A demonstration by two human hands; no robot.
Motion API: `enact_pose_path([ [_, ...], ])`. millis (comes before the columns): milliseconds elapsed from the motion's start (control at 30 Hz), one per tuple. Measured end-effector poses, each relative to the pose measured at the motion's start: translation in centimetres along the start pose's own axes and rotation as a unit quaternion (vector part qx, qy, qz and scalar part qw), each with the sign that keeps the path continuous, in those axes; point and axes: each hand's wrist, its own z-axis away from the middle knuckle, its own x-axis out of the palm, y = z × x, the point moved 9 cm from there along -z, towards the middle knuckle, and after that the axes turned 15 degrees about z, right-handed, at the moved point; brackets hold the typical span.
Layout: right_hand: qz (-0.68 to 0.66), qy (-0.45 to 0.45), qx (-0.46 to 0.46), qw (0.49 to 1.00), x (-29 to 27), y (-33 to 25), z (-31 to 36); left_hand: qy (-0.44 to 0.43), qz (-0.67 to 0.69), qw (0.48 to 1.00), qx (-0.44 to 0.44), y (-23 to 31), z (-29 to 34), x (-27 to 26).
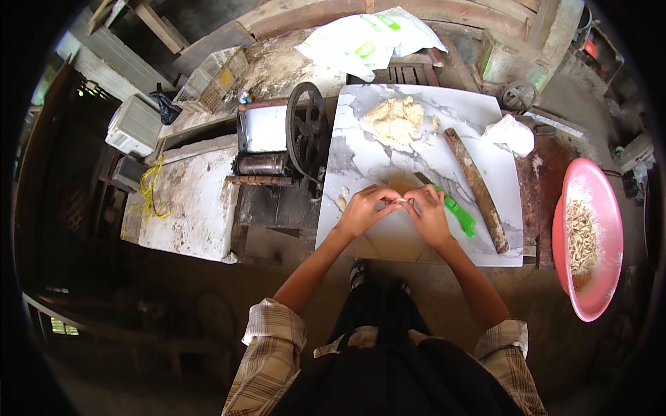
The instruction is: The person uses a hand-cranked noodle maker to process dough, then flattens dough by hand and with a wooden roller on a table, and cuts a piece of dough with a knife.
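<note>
Above the near part of a marble-patterned board (pixel 347 152), my left hand (pixel 365 209) and my right hand (pixel 429 216) meet fingertip to fingertip. Both are closed in a pinch on one small pale piece of dough (pixel 401 201). Just right of them lies a knife with a green handle (pixel 458 213), its blade partly hidden by my right hand. A long, rough wooden stick (pixel 479 191) rests slantwise beyond the knife. Farther back sits a mound of pale dough (pixel 395 121). A scrap of dough (pixel 343 199) is beside my left hand.
At right stands a pink basin (pixel 603 270) holding many thin pale dough pieces (pixel 581 236). A white plastic bag (pixel 510 134) lies at the board's right edge. Left of the board is a roller machine with a dark spoked wheel (pixel 307 132). White and green sacks (pixel 374 41) lie behind.
</note>
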Motion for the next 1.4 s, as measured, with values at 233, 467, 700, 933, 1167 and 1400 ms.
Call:
enact_pose_path([
  [233, -0.160, 0.059, 0.204, 0.964, 1.0, 8.0, -9.0, 0.156, 0.198, 0.965, -0.069, -4.7, -8.5, -3.8],
  [467, 0.046, 0.003, 0.359, 0.932, 5.0, 12.2, -11.5, 0.169, 0.063, 0.981, -0.070, -10.1, -13.3, -4.6],
  [700, 0.061, 0.067, 0.353, 0.931, 3.9, 10.8, -9.4, 0.113, 0.051, 0.991, -0.044, -9.8, -12.4, -3.3],
  [933, 0.130, -0.043, 0.135, 0.981, 2.1, 0.5, -0.8, -0.091, 0.057, 0.994, 0.018, -3.0, -2.2, 0.2],
  [1167, 0.125, -0.044, 0.102, 0.986, 2.7, -1.2, -0.9, -0.083, 0.048, 0.995, -0.007, -3.7, -0.4, 1.2],
  [1400, 0.048, -0.011, 0.141, 0.989, 1.7, 0.8, -1.7, -0.056, 0.073, 0.996, 0.010, -4.1, -2.2, 0.2],
])
